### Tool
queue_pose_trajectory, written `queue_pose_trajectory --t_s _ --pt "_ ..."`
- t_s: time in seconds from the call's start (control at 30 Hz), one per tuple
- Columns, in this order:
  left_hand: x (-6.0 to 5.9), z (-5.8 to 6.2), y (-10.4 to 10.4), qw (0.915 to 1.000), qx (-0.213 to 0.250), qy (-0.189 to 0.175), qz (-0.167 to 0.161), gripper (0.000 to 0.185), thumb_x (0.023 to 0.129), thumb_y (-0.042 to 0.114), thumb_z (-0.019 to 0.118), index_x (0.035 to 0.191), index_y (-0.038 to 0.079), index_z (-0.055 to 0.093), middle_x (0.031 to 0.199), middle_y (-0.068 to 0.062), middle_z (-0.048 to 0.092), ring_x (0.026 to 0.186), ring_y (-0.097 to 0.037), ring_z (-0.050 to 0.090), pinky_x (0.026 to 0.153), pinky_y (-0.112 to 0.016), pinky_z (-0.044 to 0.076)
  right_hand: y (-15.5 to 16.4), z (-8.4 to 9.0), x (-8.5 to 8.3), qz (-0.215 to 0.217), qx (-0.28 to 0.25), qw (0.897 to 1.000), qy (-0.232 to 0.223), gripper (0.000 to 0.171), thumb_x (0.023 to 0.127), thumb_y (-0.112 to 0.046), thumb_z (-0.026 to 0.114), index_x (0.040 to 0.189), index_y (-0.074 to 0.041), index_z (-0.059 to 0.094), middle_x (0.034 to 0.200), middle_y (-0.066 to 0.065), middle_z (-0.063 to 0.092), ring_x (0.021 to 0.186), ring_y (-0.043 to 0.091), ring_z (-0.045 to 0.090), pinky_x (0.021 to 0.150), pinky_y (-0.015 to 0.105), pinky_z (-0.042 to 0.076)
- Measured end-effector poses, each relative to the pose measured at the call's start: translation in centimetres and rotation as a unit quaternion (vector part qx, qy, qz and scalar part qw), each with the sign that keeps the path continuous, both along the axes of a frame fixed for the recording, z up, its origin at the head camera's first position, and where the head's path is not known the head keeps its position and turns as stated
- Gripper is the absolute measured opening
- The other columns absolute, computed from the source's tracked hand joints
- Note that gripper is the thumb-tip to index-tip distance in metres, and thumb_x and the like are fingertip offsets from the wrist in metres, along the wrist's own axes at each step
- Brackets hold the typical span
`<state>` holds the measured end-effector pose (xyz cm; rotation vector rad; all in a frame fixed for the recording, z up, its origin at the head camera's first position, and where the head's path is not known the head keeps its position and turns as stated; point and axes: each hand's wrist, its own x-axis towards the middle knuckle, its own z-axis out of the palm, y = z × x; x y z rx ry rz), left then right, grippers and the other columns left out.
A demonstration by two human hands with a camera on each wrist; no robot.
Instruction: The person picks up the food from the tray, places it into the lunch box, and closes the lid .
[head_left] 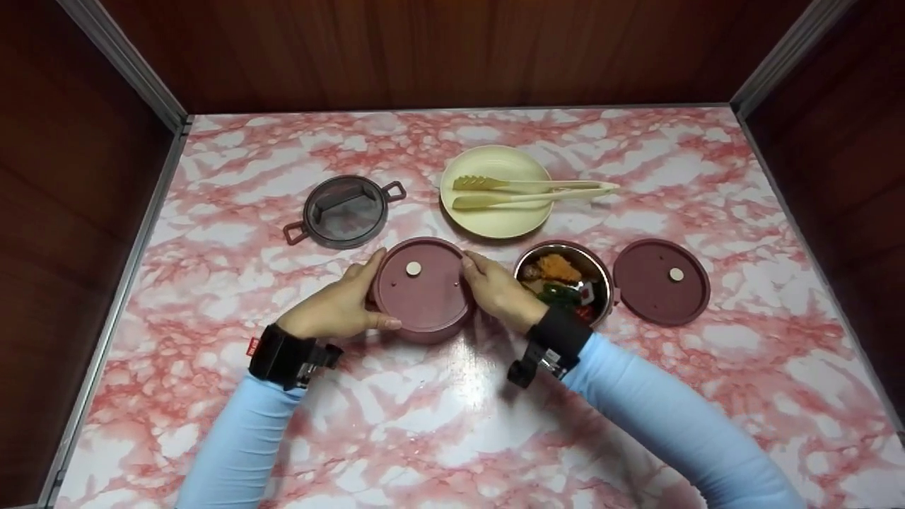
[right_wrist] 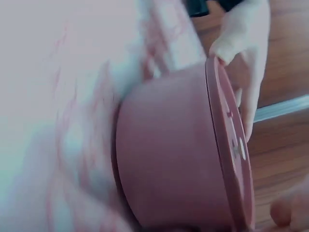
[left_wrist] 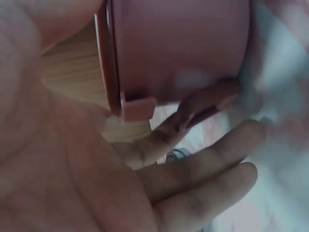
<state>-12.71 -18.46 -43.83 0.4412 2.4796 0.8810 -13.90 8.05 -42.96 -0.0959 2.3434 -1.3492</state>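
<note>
A dusky-pink pot (left_wrist: 181, 41) with its lid (head_left: 424, 290) on stands between both hands, and a small cream knob shows on the lid. From the left side my left hand (head_left: 339, 300) holds the pot, thumb along the front rim. In the left wrist view its index finger reaches under the wall beside a stubby handle (left_wrist: 139, 109), while the other fingers spread away. My right hand (head_left: 500, 288) grips the opposite side, thumb at the lid's edge; its other fingers are mostly hidden. The right wrist view shows the pot's side wall (right_wrist: 166, 150) close to the marbled tabletop.
Right of the hands is an open pot (head_left: 601, 272) with colourful food pieces inside, beside a loose matching lid (head_left: 650, 297). Behind lie a cream plate (head_left: 495, 225) carrying tongs (head_left: 523, 201) and a dark two-handled lid or pan (head_left: 346, 219). Wooden panels (head_left: 452, 56) border the table.
</note>
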Motion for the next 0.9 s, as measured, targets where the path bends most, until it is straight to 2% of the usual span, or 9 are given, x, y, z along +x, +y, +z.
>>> queue_pose_trajectory --t_s 0.13,0.23,0.37,0.43,0.5,0.6,0.73,0.83,0.9 --pt "0.4 -0.5 -0.3 0.9985 0.045 -0.007 0.030 0.118 0.078 0.052 0.079 0.161 0.015 0.002 0.157 -0.023 0.025 0.138 -0.037 0.034 0.112 -0.050 0.030 -0.4 -0.4 0.5 -0.064 -0.075 0.994 -0.052 0.056 0.109 -0.038 0.031 0.155 -0.007 0.030 0.158 0.012 0.032 0.145 0.025 0.025 0.118 0.036 0.019" --pt "0.8 -0.9 -0.5 0.9962 0.071 -0.004 0.050 0.115 0.079 0.048 0.081 0.160 0.014 0.007 0.156 -0.021 0.030 0.141 -0.034 0.032 0.113 -0.049 0.029 -0.4 -0.3 0.8 -0.072 -0.091 0.990 -0.077 0.058 0.108 -0.043 0.031 0.157 -0.012 0.028 0.159 0.010 0.029 0.145 0.024 0.025 0.118 0.036 0.020" --pt "1.5 -1.0 -0.4 0.9946 0.071 -0.006 0.076 0.111 0.079 0.050 0.080 0.160 0.012 0.013 0.145 -0.017 0.049 0.130 -0.030 0.048 0.108 -0.048 0.037 0.0 -0.1 1.1 -0.071 -0.101 0.987 -0.103 0.060 0.106 -0.049 0.030 0.158 -0.019 0.025 0.161 0.005 0.025 0.145 0.021 0.025 0.118 0.037 0.020" --pt "1.8 -1.0 -0.4 0.9937 0.071 -0.009 0.086 0.110 0.079 0.052 0.079 0.159 0.011 0.015 0.138 -0.016 0.055 0.124 -0.029 0.053 0.104 -0.047 0.040 0.2 -0.1 1.2 -0.081 -0.118 0.983 -0.118 0.059 0.106 -0.050 0.031 0.157 -0.020 0.029 0.152 0.012 0.042 0.134 0.025 0.043 0.112 0.040 0.033" --pt "2.0 -1.1 -0.5 0.9925 0.076 -0.014 0.095 0.109 0.079 0.052 0.079 0.159 0.011 0.017 0.131 -0.014 0.059 0.116 -0.027 0.058 0.098 -0.046 0.045 0.5 -0.2 1.3 -0.092 -0.145 0.975 -0.141 0.058 0.106 -0.050 0.032 0.154 -0.018 0.037 0.131 0.016 0.058 0.111 0.027 0.057 0.097 0.042 0.045" --pt "2.3 -1.2 -0.7 0.9910 0.086 -0.015 0.102 0.108 0.079 0.051 0.080 0.159 0.013 0.019 0.126 -0.013 0.061 0.105 -0.025 0.062 0.088 -0.042 0.050 0.7 -0.4 1.3 -0.103 -0.183 0.962 -0.175 0.056 0.105 -0.051 0.032 0.145 -0.015 0.048 0.092 0.015 0.061 0.068 0.026 0.053 0.062 0.040 0.049" --pt "2.6 -1.2 -0.7 0.9905 0.088 -0.008 0.105 0.107 0.078 0.050 0.080 0.159 0.013 0.020 0.121 -0.011 0.063 0.097 -0.024 0.063 0.084 -0.040 0.050 0.5 -0.8 1.6 -0.107 -0.261 0.942 -0.181 0.055 0.107 -0.044 0.033 0.152 -0.013 0.039 0.117 0.020 0.062 0.091 0.028 0.065 0.080 0.041 0.055" --pt "2.8 -1.1 -0.7 0.9904 0.083 -0.005 0.111 0.109 0.078 0.051 0.080 0.159 0.012 0.019 0.125 -0.012 0.061 0.098 -0.024 0.063 0.088 -0.042 0.049 0.3 -1.1 1.7 -0.125 -0.308 0.926 -0.177 0.055 0.108 -0.036 0.035 0.156 -0.010 0.028 0.139 0.022 0.051 0.119 0.036 0.057 0.104 0.047 0.043" --pt "2.8 -1.2 -0.7 0.9904 0.077 -0.002 0.115 0.110 0.077 0.051 0.081 0.159 0.011 0.020 0.132 -0.014 0.058 0.104 -0.026 0.062 0.093 -0.044 0.047 0.3 -1.2 1.8 -0.138 -0.315 0.922 -0.177 0.055 0.109 -0.035 0.036 0.156 -0.007 0.028 0.138 0.025 0.049 0.118 0.039 0.057 0.103 0.046 0.044"
